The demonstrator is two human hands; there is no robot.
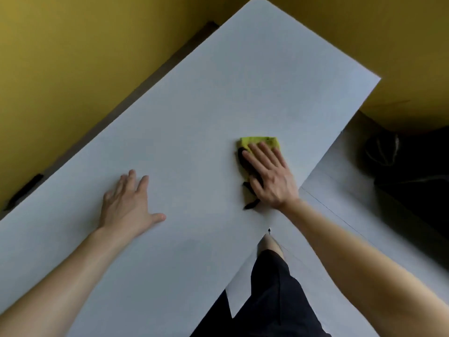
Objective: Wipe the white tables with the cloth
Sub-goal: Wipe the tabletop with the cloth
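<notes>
Wiping looks midway: right hand, fingers flat together, presses cloth at 3 o'clock on white table; left hand splayed

We press the right grip flat on the yellow-green cloth; the left grip rests on the white desk.

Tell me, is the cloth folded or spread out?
Folded: the yellow-green and black cloth is a compact layered pad under the flat right hand.

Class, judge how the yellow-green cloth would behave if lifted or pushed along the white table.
The cloth probably droops when lifted: it lies folded and limp. Under the flat right hand it likely slides easily over the smooth table.
</notes>
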